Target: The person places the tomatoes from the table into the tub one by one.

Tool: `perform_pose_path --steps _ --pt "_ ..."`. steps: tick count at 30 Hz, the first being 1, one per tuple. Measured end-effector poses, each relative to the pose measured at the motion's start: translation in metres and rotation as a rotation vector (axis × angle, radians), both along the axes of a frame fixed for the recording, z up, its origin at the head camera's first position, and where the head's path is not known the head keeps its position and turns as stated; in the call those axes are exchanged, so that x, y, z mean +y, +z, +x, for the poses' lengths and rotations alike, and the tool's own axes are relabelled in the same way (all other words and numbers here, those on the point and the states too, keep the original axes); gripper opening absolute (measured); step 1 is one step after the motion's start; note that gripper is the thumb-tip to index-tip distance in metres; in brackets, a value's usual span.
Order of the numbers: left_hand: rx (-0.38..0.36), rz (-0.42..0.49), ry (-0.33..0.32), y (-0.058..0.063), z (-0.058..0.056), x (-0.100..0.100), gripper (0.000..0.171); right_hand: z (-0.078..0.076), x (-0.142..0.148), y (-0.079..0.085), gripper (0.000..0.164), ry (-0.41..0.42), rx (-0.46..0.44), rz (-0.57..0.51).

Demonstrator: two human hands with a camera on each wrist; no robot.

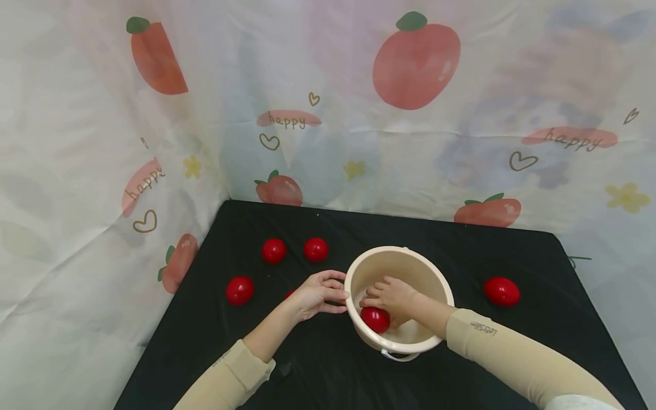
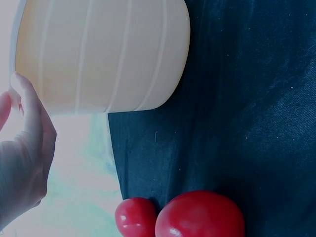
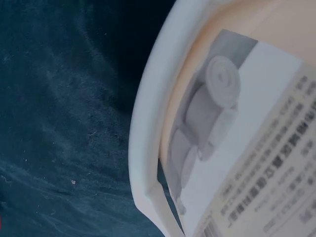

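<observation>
A cream bucket stands upright on the black cloth. On its left side, my left hand touches the rim with loosely extended fingers; the left wrist view has these fingers at the rim too. Inside the bucket is my right hand, its fingers spread apart. A glossy red ball is beside its thumb and forefinger, close to the near left wall. Whether the ball rests on the bottom is unclear. In the right wrist view, the bucket's label and pale handle hide the right hand.
Left of the bucket are several red balls: one at the back, another beside it, one nearer and one partly behind my left hand. A further red ball lies right. A printed curtain borders the black-covered table.
</observation>
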State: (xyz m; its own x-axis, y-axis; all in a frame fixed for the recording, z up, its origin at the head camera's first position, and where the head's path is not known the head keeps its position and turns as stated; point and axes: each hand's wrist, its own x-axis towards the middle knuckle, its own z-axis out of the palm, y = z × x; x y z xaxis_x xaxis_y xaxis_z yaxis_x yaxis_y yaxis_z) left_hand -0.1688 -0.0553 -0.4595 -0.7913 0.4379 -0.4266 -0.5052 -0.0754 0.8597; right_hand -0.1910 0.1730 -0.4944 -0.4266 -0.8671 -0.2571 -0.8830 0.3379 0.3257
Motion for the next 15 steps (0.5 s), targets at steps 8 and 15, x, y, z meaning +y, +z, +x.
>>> perform_pose_path --steps 8,15 --pt "0.0 0.0 0.0 -0.001 -0.001 0.002 0.042 0.001 0.011 0.024 0.078 -0.031 -0.034 -0.243" --pt "-0.002 -0.013 0.005 0.0 0.0 0.001 0.041 0.012 0.03 0.052 0.077 -0.077 -0.05 -0.375"
